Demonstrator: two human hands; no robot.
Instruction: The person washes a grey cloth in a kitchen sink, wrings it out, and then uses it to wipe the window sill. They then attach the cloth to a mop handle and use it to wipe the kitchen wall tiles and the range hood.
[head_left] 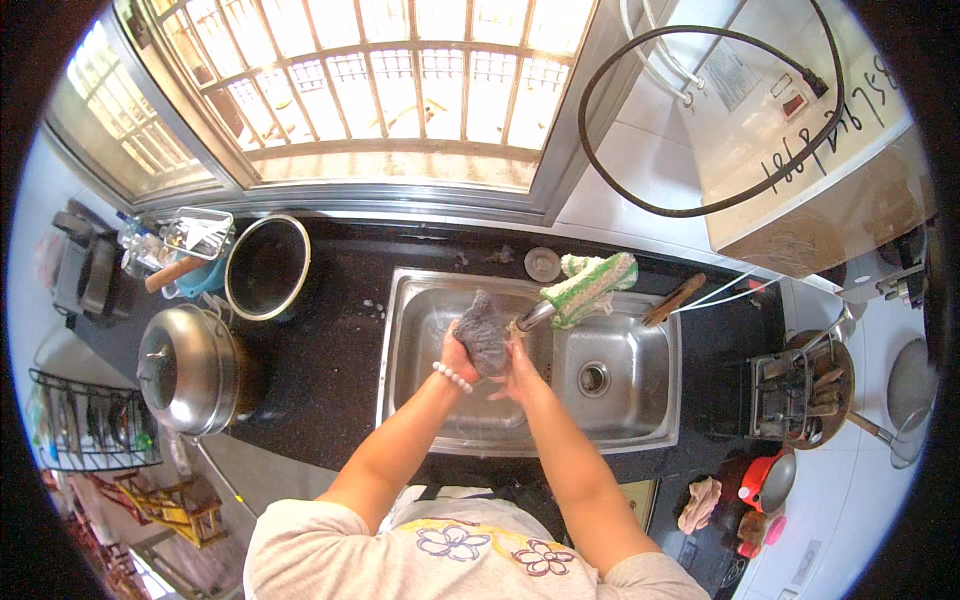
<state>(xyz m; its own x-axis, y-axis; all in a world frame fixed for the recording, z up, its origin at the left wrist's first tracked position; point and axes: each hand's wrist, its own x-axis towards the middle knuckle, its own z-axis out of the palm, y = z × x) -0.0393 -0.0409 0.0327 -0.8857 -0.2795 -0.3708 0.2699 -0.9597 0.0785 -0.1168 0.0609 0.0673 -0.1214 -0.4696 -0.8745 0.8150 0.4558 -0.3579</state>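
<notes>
A crumpled dark grey cloth is held up over the left bowl of a steel double sink. My left hand, with a white bead bracelet at its wrist, is closed around the cloth's left side. On the other side, my right hand grips the cloth's right edge, its lower fingers partly apart. Just above the right hand ends the metal faucet spout. Green and white striped cloth hangs over the faucet. Parts of the fingers are hidden behind the grey cloth.
Left of the sink stand a lidded steel pot and a round dark pan with a pale rim. A utensil holder, a pinkish rag and a red pan lie right. A black cable loops by a white box.
</notes>
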